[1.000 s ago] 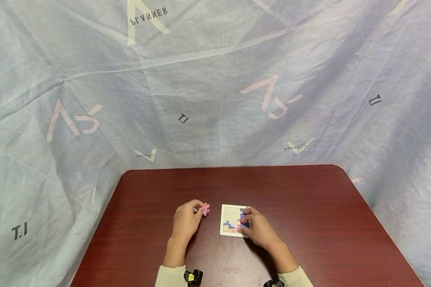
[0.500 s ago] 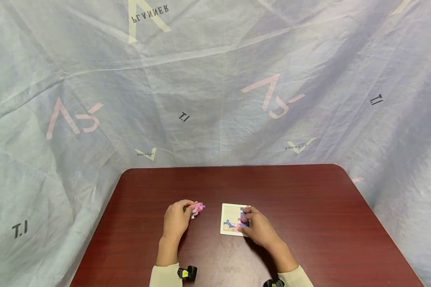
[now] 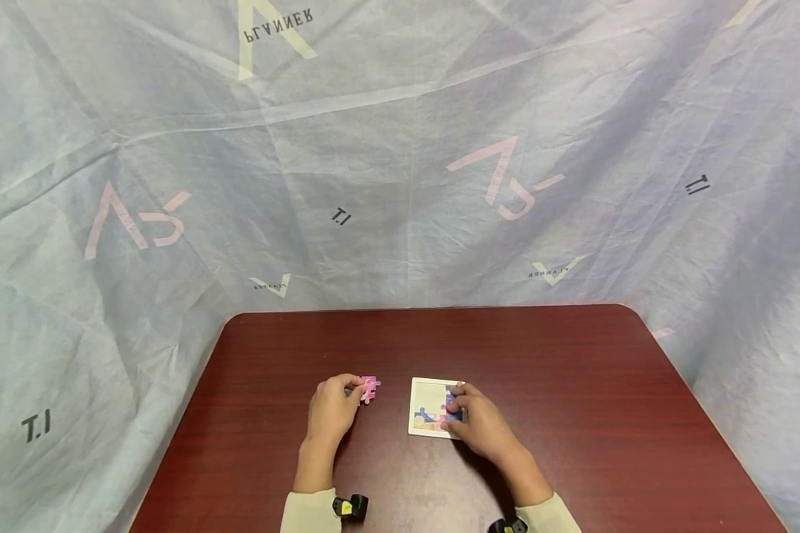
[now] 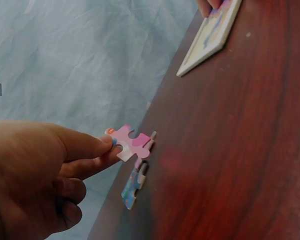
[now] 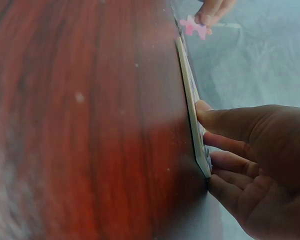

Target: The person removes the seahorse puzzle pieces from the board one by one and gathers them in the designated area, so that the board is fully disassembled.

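Observation:
My left hand (image 3: 331, 411) pinches a pink jigsaw piece (image 4: 133, 144) between thumb and index finger, its other fingers bent beneath. Below that piece, in the left wrist view, a blue jigsaw piece (image 4: 131, 186) lies on the table. To the right is a square puzzle board (image 3: 411, 409) with a pale raised rim. Pieces fill its bottom and right side, while its upper left shows bare backing. My right hand (image 3: 485, 428) rests over the board's right side, thumb and fingertips touching it. That hand covers part of the fitted pieces and the right rim.
Both hands work over a dark red wood-grain table (image 3: 560, 355) with rounded far corners. A grey printed cloth (image 3: 387, 148) hangs behind it and at both sides. Small black cameras (image 3: 352, 507) are strapped at the wrists, over light sleeves.
My left hand has moved left, away from the board, with some pink jigsaw pieces seen beside its fingertips, and now turns a pink piece there. The right hand and the board have stayed put.

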Demonstrator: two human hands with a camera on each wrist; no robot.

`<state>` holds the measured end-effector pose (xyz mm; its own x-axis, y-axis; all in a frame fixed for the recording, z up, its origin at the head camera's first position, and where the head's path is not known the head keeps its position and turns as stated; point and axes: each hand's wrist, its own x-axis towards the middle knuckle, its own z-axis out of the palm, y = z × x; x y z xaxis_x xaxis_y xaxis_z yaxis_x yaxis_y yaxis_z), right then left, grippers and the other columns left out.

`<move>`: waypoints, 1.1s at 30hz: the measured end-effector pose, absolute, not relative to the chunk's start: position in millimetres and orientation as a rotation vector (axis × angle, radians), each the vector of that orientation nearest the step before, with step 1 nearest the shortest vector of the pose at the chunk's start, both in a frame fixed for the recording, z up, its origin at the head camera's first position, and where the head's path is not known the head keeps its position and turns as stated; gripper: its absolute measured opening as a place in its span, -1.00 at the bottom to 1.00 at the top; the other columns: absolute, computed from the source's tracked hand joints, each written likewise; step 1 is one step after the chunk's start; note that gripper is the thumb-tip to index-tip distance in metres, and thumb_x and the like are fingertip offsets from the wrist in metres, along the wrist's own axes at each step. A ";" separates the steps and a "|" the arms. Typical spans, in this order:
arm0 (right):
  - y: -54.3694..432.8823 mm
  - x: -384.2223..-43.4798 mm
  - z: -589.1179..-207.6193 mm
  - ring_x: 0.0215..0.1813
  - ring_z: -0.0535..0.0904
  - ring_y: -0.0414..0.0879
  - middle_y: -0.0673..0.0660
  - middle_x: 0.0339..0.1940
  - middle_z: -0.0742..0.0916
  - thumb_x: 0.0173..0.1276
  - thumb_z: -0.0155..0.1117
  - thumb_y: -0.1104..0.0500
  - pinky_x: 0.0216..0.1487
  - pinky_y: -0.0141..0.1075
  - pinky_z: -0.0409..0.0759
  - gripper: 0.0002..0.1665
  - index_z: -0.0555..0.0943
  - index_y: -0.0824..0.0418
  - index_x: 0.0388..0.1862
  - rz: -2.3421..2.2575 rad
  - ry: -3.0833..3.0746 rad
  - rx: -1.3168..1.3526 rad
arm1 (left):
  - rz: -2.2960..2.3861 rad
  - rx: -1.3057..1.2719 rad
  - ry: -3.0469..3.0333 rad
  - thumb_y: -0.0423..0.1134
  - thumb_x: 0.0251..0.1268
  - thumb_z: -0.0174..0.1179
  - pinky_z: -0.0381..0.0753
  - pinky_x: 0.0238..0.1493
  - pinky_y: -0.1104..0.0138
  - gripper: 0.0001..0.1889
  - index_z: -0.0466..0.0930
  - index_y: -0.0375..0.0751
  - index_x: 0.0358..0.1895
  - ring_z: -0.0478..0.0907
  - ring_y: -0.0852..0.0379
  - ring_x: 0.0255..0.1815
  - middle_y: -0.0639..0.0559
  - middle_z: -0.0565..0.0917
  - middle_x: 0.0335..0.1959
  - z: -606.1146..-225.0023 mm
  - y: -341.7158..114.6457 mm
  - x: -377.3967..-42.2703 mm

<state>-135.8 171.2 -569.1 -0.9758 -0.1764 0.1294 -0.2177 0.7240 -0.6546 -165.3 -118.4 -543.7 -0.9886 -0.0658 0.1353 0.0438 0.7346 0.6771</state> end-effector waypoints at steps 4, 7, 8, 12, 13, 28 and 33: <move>171.3 -135.8 -569.4 0.18 0.72 0.08 0.20 0.18 0.74 0.06 0.71 0.25 0.23 -0.02 0.65 -0.74 0.77 0.26 -0.32 1.096 -2.862 0.330 | -1.045 -0.002 -2.771 -0.21 0.36 0.43 0.73 -0.16 -0.01 -0.94 0.85 -0.05 -0.19 0.81 0.00 -0.21 0.01 0.86 -0.23 -549.0 -118.2 -166.0; 171.3 -135.8 -569.7 0.19 0.72 0.08 0.19 0.19 0.73 0.06 0.71 0.25 0.24 -0.03 0.65 -0.74 0.77 0.26 -0.31 1.094 -2.864 0.335 | -1.007 -0.036 -2.755 -0.23 0.34 0.45 0.74 -0.07 -0.04 -0.95 0.85 -0.07 -0.20 0.81 -0.07 -0.08 -0.01 0.84 -0.16 -553.1 -118.1 -166.7; 171.4 -135.8 -569.7 0.20 0.72 0.08 0.19 0.19 0.73 0.06 0.71 0.25 0.24 -0.03 0.65 -0.74 0.77 0.25 -0.31 1.092 -2.864 0.336 | -0.995 -0.046 -2.751 -0.24 0.33 0.45 0.75 -0.04 -0.04 -0.95 0.85 -0.08 -0.20 0.80 -0.08 -0.05 -0.01 0.83 -0.14 -554.3 -118.0 -166.9; 171.6 -135.8 -569.5 0.20 0.72 0.08 0.18 0.18 0.74 0.06 0.70 0.25 0.25 -0.04 0.65 -0.74 0.77 0.25 -0.30 1.085 -2.864 0.341 | -0.970 -0.068 -2.748 -0.26 0.33 0.46 0.75 -0.02 -0.01 -0.95 0.85 -0.12 -0.21 0.77 -0.05 -0.05 -0.01 0.76 -0.13 -558.0 -117.6 -167.1; 171.6 -135.8 -569.1 0.20 0.71 0.07 0.18 0.18 0.74 0.06 0.70 0.25 0.25 -0.04 0.64 -0.74 0.77 0.25 -0.30 1.085 -2.863 0.343 | -0.962 -0.066 -2.747 -0.26 0.33 0.46 0.75 -0.02 -0.01 -0.94 0.85 -0.12 -0.21 0.77 -0.04 -0.05 0.00 0.75 -0.13 -558.3 -117.5 -167.2; 171.6 -135.3 -566.5 0.17 0.71 0.06 0.19 0.17 0.73 0.08 0.69 0.26 0.24 -0.05 0.65 -0.75 0.79 0.26 -0.28 1.081 -2.870 0.347 | -0.874 -0.046 -2.772 -0.29 0.27 0.49 0.75 -0.08 -0.01 -0.93 0.87 -0.15 -0.22 0.76 -0.06 -0.13 -0.05 0.70 -0.17 -565.4 -115.3 -171.3; 171.4 -135.3 -566.5 0.18 0.71 0.06 0.19 0.16 0.73 0.08 0.69 0.25 0.24 -0.05 0.65 -0.75 0.79 0.27 -0.28 1.078 -2.869 0.350 | -0.879 -0.032 -2.783 -0.26 0.30 0.47 0.74 -0.09 -0.03 -0.91 0.88 -0.15 -0.18 0.76 -0.06 -0.12 -0.04 0.70 -0.16 -565.8 -115.0 -170.2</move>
